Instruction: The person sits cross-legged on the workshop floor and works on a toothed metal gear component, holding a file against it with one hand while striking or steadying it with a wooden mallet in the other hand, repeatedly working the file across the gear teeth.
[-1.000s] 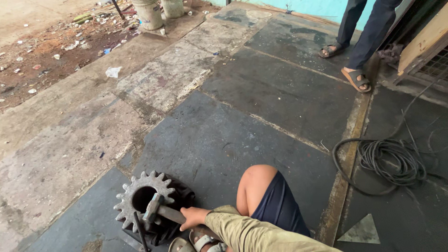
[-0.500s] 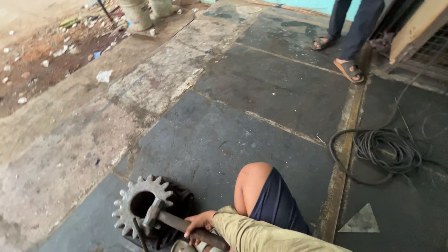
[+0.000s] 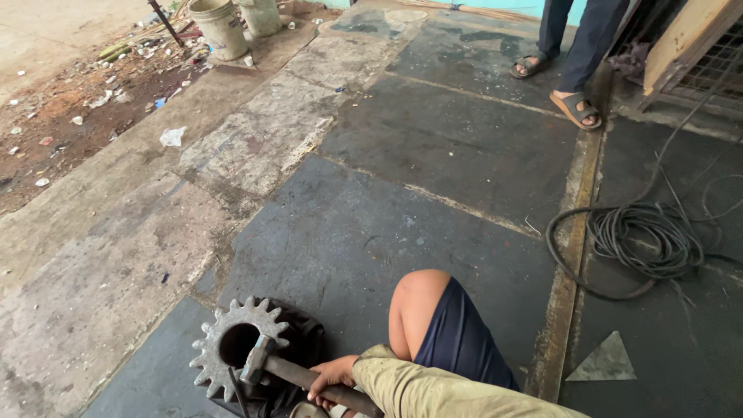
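A large toothed steel gear (image 3: 210, 364) lies flat on a dark lump on the floor at the bottom left. The metal head of a hammer (image 3: 256, 361) rests over the gear's centre hole. My right hand (image 3: 334, 378) grips the hammer's dark handle, with a khaki sleeve behind it. Just right of that hand is my bare knee (image 3: 416, 308), in dark blue shorts. My left hand is out of the picture.
A coil of black cable (image 3: 641, 240) lies on the floor at right. Another person's sandalled feet (image 3: 571, 107) stand at the top. Buckets (image 3: 220, 27) and litter sit at the top left, beside bare dirt. A grey triangular piece (image 3: 605, 362) lies at the lower right.
The hammer head has stayed on the gear while my hand has slid slightly down the handle. The view has shifted a little over the floor.
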